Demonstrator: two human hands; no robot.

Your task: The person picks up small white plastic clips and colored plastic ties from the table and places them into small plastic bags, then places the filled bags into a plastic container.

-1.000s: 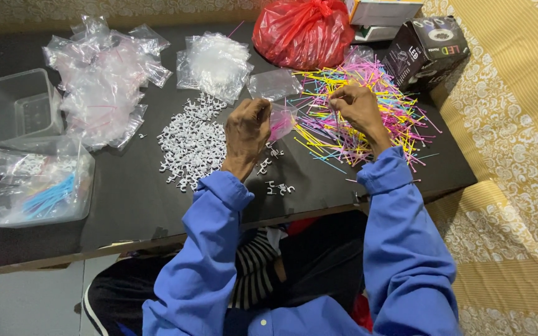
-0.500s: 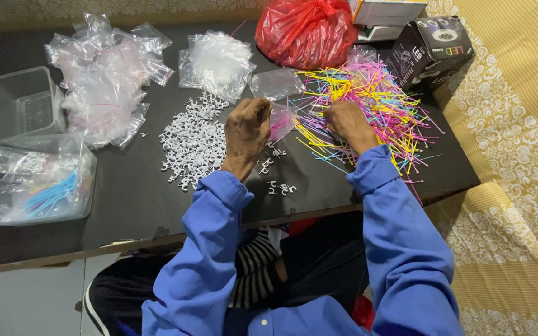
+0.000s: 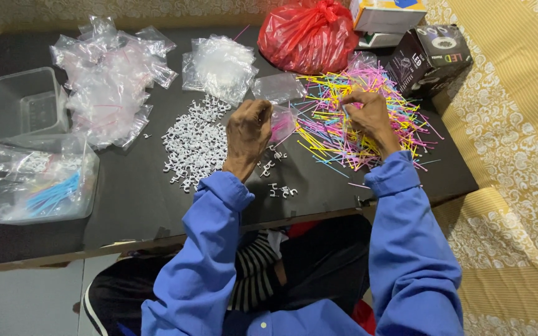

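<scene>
two hands work over the dark table [image 3: 132,199]. our left hand [image 3: 248,132] is curled around a small clear bag [image 3: 281,122] with something pink inside, holding it just right of the heap of small white plastic clips [image 3: 194,142]. our right hand [image 3: 368,115] is pinched shut over the spread of thin coloured sticks [image 3: 356,118], though we cannot tell how many it grasps. outward lie a pile of clear bags [image 3: 110,81], another stack of them [image 3: 222,65], a red bag [image 3: 309,34] and two clear tubs [image 3: 26,109] at the far left, one with bagged blue sticks. we judge the work far from over: most sticks and clips lie loose, and few filled bags show.
</scene>
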